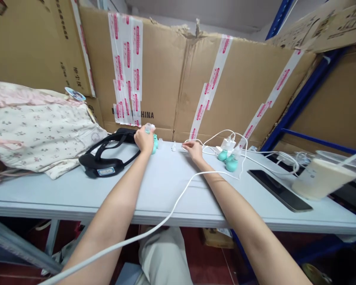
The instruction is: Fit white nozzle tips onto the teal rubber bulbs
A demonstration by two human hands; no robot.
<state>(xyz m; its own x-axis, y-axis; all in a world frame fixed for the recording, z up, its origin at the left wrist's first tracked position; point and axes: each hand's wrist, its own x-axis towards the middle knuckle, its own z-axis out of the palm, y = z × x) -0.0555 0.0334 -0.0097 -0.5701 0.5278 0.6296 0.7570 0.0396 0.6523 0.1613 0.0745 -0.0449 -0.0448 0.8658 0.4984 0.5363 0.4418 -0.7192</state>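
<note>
At the back of the table, my left hand (144, 140) is wrapped round a small squeeze bulb with a clear tip (148, 127), mostly hidden by the fingers. Right beside it stands another teal bulb (155, 145); a small clear cap (160, 141) is just past that. My right hand (193, 150) has its fingertips pinched together near a loop of white cable; what they hold, if anything, is too small to make out. Between the hands a small clear nozzle (173, 147) stands upright. Two teal bulbs (231, 163) (222, 155) with clear tops sit right of my right hand.
A black head strap device (102, 166) and a flowered cloth bag (38, 130) lie left. At right are a white charger (228, 143), a phone (279, 190) and a drink cup (323, 178). White cable (178, 200) crosses the front edge. Cardboard (163, 79) walls the back.
</note>
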